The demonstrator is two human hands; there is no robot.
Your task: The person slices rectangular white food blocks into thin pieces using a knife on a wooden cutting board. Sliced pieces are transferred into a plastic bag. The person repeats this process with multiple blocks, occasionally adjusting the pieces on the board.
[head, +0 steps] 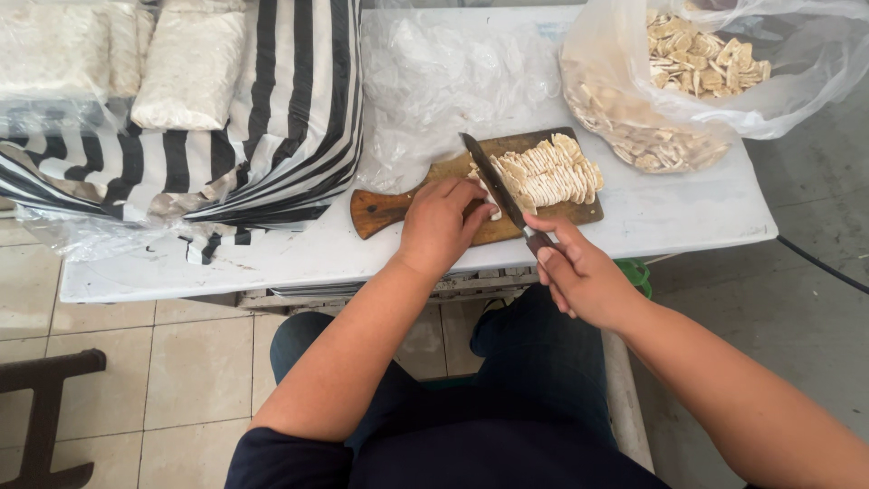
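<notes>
- Left hand point(441, 224) sits in the middle of the frame, palm down on the wooden cutting board point(391, 207), fingers point(478, 210) curled over the near end of a pale block point(489, 201) of something, pinning it down. Can't tell what the stuff is, looks like a white, firm food.
- Right hand point(579, 272) is just right of centre and a bit lower, closed around the dark handle of a knife point(496, 181). The grip looks snug, with a finger stretched along the handle toward the blade.
- The blade runs diagonally up and to the left from that hand, passing right beside the left fingertips, basically touching distance, and lies across the pale block.
- On the far side of the blade, toward the right end of the board, there's a row of thin slices point(554, 172) leaning against each other, just beside the knife.
- The board lies on a white surface point(688, 213), its handle end pointing to the left of the frame.
- Upper right: a big clear plastic bag point(797, 81) full of similar dried-looking slices, well apart from both hands.
- Upper left: a black-and-white striped bag point(281, 109) with packed white bundles point(190, 68) on it.
- Upper centre, behind the board: crumpled clear plastic point(444, 77).
- Bottom of the frame: the person's dark-clothed lap over a tiled floor point(195, 371).
</notes>
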